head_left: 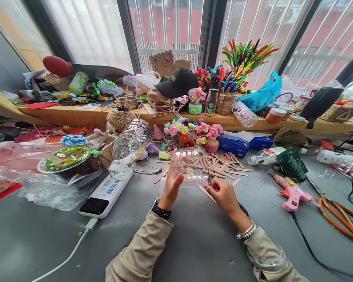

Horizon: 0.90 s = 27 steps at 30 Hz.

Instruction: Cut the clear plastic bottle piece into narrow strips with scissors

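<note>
My left hand [172,186] is wrapped round a clear plastic bottle piece [191,168], lying on its side above the table. My right hand [225,196] is closed at the piece's right end, gripping scissors [208,177]. Their dark blades meet the plastic edge, while most of the handle is hidden by the fingers. Behind the bottle piece, wooden craft sticks [223,164] lie in a loose heap. Round my right sleeve sits a clear plastic ring [267,260].
On the right are a pink glue gun [294,194] with its cord and large orange-handled scissors [338,217]. A white power bank [107,192] with a cable lies left, near a lidded bowl [67,158]. Twine [121,118], a ribbed clear bottle [133,137] and crocheted flowers stand behind.
</note>
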Each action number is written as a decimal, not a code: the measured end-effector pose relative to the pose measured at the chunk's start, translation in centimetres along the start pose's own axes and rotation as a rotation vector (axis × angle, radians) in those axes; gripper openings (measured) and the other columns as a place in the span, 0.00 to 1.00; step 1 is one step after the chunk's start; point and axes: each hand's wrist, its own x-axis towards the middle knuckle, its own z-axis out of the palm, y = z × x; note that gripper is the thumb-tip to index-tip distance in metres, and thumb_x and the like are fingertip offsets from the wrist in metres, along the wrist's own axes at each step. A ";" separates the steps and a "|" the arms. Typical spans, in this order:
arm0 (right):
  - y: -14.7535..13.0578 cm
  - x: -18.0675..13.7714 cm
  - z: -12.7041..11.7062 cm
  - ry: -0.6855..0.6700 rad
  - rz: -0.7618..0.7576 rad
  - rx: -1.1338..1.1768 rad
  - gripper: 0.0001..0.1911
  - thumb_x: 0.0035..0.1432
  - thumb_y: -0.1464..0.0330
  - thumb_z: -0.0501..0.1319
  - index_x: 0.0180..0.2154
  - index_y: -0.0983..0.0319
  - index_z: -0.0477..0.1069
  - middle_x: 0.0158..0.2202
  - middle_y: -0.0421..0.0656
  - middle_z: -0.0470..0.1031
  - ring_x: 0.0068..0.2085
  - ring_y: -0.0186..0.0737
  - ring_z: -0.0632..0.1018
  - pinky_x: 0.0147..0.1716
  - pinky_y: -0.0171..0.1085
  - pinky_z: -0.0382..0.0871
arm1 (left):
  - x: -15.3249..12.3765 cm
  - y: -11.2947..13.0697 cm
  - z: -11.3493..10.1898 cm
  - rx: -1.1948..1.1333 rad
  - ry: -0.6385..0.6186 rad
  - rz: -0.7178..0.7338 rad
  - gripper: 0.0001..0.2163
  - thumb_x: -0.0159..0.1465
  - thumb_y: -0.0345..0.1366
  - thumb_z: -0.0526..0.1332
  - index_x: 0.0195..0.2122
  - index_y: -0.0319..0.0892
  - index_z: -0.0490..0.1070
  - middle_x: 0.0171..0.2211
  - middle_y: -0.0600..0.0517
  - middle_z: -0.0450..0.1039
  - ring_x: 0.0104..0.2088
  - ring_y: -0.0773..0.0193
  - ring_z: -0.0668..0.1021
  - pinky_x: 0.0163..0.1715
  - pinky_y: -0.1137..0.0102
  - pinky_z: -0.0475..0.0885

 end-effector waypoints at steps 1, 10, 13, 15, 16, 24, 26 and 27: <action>0.0 0.0 0.0 -0.002 0.002 -0.003 0.22 0.52 0.52 0.54 0.16 0.58 0.54 0.14 0.36 0.58 0.18 0.32 0.60 0.20 0.33 0.52 | 0.0 -0.1 0.0 -0.016 0.003 -0.002 0.39 0.48 0.63 0.56 0.57 0.45 0.58 0.50 0.43 0.68 0.50 0.48 0.71 0.50 0.57 0.64; 0.0 0.1 -0.3 -0.050 -0.033 -0.078 0.22 0.52 0.53 0.54 0.16 0.58 0.52 0.14 0.36 0.58 0.19 0.33 0.61 0.20 0.33 0.51 | 0.0 -0.8 -0.1 0.014 0.038 0.086 0.37 0.51 0.62 0.55 0.57 0.44 0.59 0.52 0.43 0.67 0.53 0.48 0.69 0.54 0.57 0.61; 0.1 0.0 -0.4 -0.047 -0.052 -0.097 0.21 0.52 0.54 0.54 0.16 0.58 0.52 0.14 0.36 0.58 0.19 0.33 0.61 0.20 0.33 0.51 | -0.1 -0.7 -0.1 0.046 0.032 0.134 0.37 0.51 0.61 0.55 0.57 0.44 0.58 0.53 0.43 0.65 0.53 0.49 0.69 0.56 0.58 0.59; 0.1 -0.1 -0.3 -0.037 -0.069 -0.107 0.22 0.53 0.54 0.54 0.16 0.58 0.52 0.14 0.36 0.58 0.19 0.32 0.61 0.20 0.33 0.51 | -0.1 -0.8 -0.2 0.042 0.034 0.149 0.36 0.52 0.61 0.55 0.57 0.44 0.57 0.54 0.43 0.65 0.53 0.49 0.69 0.55 0.57 0.59; 0.0 -0.1 -0.3 -0.031 -0.082 -0.113 0.22 0.53 0.54 0.54 0.16 0.58 0.53 0.14 0.36 0.58 0.18 0.32 0.61 0.20 0.32 0.51 | 0.0 -0.9 -0.3 0.029 0.035 0.149 0.36 0.52 0.61 0.55 0.57 0.45 0.57 0.54 0.43 0.65 0.53 0.49 0.69 0.55 0.57 0.60; -0.2 -0.4 -0.2 0.004 -0.129 -0.091 0.23 0.53 0.54 0.56 0.16 0.59 0.53 0.14 0.35 0.58 0.18 0.30 0.60 0.20 0.31 0.51 | 0.3 -1.7 -0.8 -0.032 0.036 0.077 0.36 0.51 0.63 0.52 0.55 0.43 0.60 0.51 0.43 0.68 0.51 0.48 0.71 0.52 0.54 0.62; -0.2 -0.3 -0.2 -0.007 -0.120 -0.072 0.24 0.53 0.53 0.56 0.16 0.59 0.53 0.14 0.35 0.58 0.18 0.30 0.60 0.19 0.31 0.51 | 0.2 -1.8 -0.8 -0.031 0.020 0.072 0.37 0.51 0.63 0.53 0.55 0.43 0.60 0.50 0.43 0.69 0.50 0.47 0.72 0.52 0.54 0.62; -0.2 -0.3 -0.3 -0.012 -0.116 -0.061 0.24 0.53 0.53 0.55 0.15 0.59 0.53 0.14 0.35 0.57 0.18 0.30 0.60 0.19 0.31 0.51 | 0.2 -1.7 -0.8 -0.032 0.013 0.070 0.37 0.51 0.63 0.53 0.55 0.43 0.60 0.50 0.43 0.69 0.50 0.47 0.71 0.53 0.53 0.61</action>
